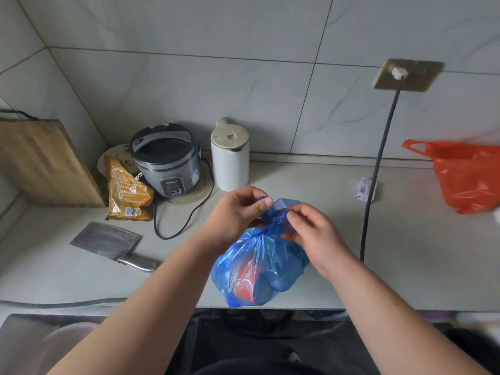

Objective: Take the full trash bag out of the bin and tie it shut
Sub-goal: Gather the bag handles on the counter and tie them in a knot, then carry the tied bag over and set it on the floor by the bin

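A full blue trash bag point(258, 272) hangs in front of the counter edge, with red packaging showing through its thin plastic. Its neck is gathered into a twisted bunch at the top. My left hand point(238, 212) pinches one blue handle end between thumb and fingers. My right hand point(311, 231) grips the other end on the right side of the bunch. Both hands are close together above the bag. The bin is a dark round shape point(257, 323) below the counter, mostly hidden by the bag and my arms.
On the grey counter point(405, 266) lie a cleaver point(111, 244), a snack packet point(127, 193), a rice cooker point(167, 158), a white kettle point(230, 155) and an orange bag point(468, 174). A wooden board point(46, 163) leans at the left. A black cable point(376, 171) drops from a wall socket.
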Demonstrator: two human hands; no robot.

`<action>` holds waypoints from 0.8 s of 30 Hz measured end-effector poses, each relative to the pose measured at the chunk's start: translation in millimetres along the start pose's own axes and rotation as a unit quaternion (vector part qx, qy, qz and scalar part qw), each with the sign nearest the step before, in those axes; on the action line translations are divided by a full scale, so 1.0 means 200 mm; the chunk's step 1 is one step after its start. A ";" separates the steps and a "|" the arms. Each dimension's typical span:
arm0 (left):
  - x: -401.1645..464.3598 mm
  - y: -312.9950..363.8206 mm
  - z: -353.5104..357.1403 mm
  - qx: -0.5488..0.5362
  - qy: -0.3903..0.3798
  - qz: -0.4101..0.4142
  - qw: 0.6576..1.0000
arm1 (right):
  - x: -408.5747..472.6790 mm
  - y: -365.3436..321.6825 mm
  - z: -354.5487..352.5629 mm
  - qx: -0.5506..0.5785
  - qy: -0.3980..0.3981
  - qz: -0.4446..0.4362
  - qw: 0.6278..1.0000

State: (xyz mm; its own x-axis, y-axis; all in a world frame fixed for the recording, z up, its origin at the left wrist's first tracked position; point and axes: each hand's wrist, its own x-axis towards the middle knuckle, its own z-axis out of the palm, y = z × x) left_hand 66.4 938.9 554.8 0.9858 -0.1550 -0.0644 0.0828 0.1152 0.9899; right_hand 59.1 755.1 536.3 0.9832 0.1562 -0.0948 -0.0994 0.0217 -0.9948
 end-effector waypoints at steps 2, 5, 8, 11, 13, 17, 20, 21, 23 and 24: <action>0.00 -0.02 0.03 -0.033 -0.028 -0.011 0.999 | -0.04 0.00 -0.01 0.018 0.021 0.007 1.000; 0.01 -0.06 0.11 -0.076 -0.068 -0.031 0.994 | -0.13 0.02 -0.07 0.032 0.055 0.010 0.998; 0.00 -0.09 0.23 -0.043 -0.114 -0.024 0.992 | -0.25 0.04 -0.17 0.048 0.096 0.006 0.994; -0.04 -0.10 0.36 0.025 -0.133 -0.004 0.991 | -0.38 0.05 -0.27 0.045 0.129 0.002 0.991; -0.07 -0.09 0.47 0.052 -0.171 0.013 0.984 | -0.48 0.04 -0.33 0.044 0.148 -0.001 0.988; -0.15 -0.10 0.68 0.074 -0.192 0.025 0.978 | -0.66 0.03 -0.43 0.038 0.161 -0.013 0.986; -0.24 -0.12 0.86 0.073 -0.205 0.015 0.976 | -0.83 0.03 -0.52 0.012 0.195 -0.013 0.981; -0.28 -0.14 0.93 0.068 -0.213 0.010 0.975 | -0.89 0.04 -0.56 0.006 0.209 -0.014 0.978; -0.37 -0.16 1.07 0.051 -0.233 -0.005 0.971 | -1.03 0.05 -0.65 0.013 0.241 -0.026 0.970; -0.42 -0.17 1.15 0.041 -0.243 -0.012 0.969 | -1.11 0.05 -0.70 0.019 0.261 -0.033 0.965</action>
State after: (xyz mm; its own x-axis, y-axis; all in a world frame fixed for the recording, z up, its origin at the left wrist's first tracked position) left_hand -52.7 722.7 555.4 0.7971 -0.6025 -0.0410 0.0741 0.0302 0.9968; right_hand -138.5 581.5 541.5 0.9299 -0.3647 -0.0467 -0.0299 0.0518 -0.9982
